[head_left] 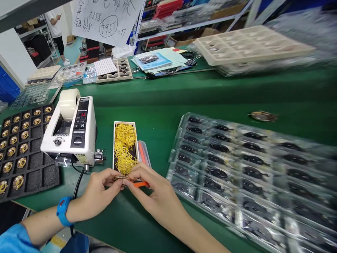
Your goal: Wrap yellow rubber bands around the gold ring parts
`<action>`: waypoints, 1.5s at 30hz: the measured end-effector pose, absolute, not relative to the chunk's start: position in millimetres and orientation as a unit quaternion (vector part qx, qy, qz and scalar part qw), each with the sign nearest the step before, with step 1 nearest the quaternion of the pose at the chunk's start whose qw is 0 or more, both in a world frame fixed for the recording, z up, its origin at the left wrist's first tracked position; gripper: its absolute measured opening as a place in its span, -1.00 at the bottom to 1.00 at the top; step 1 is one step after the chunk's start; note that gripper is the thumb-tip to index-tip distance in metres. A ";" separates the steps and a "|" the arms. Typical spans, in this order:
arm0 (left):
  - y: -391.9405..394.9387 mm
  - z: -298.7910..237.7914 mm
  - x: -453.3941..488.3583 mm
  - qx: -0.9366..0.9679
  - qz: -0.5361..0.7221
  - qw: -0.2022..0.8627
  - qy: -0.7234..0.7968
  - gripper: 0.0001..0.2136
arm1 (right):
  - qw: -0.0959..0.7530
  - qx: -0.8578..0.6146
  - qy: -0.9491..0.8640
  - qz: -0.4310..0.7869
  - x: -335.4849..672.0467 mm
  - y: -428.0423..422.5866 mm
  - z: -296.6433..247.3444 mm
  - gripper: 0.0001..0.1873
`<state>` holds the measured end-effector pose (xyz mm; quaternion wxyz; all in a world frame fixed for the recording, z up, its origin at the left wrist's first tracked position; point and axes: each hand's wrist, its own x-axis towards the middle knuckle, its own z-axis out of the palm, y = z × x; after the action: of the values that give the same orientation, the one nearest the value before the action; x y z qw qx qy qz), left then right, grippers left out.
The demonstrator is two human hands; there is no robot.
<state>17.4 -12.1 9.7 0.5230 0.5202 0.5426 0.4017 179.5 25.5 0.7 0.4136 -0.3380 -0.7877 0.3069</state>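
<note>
Both of my hands meet just below a small white box of yellow rings (124,147). Between the fingertips of my left hand (96,195) is a small gold-rimmed metal part (121,178), mostly hidden by the fingers. My right hand (155,189) pinches at the same part from the other side. An orange strip-like tool (140,183) lies under the fingers of my right hand, its far end covered. Another oval metal part (262,116) rests on the green table, far to the right.
A white tape dispenser (91,137) with a cable stands left of the box. Beyond it is a black foam tray (35,161) of round gold parts. A clear tray (200,168) of dark parts fills the right. Beige trays (252,45) and papers (163,59) line the back shelf.
</note>
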 end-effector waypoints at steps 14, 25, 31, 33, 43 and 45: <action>-4.2 15.2 14.5 0.483 0.394 0.521 0.583 -0.91 | 0.447 -0.242 -0.855 -0.108 182.4 12.3 -6.4 -0.78; -5.4 14.2 17.2 0.322 0.408 0.657 0.546 -0.67 | 0.438 -0.324 -0.836 -0.059 170.0 15.4 -11.0 -0.86; -11.4 16.4 22.7 0.344 0.435 0.643 0.528 -0.64 | 0.459 -0.309 -0.833 -0.009 172.2 16.5 -14.7 -0.88; -14.6 16.9 23.5 0.366 0.439 0.626 0.531 -0.65 | 0.463 -0.299 -0.834 -0.010 172.6 17.5 -14.1 -0.88; -19.8 11.0 23.5 0.397 0.429 0.593 0.554 -0.68 | 0.452 -0.220 -0.859 -0.092 176.7 22.9 -16.9 -0.86; -20.8 8.5 23.1 0.402 0.427 0.587 0.557 -0.70 | 0.443 -0.218 -0.864 -0.100 177.1 22.6 -17.0 -0.85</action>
<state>23.1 -20.8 8.5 0.5873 0.4023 0.5574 0.4273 177.1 22.6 -17.0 0.4428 -0.2175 -0.8641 -0.1000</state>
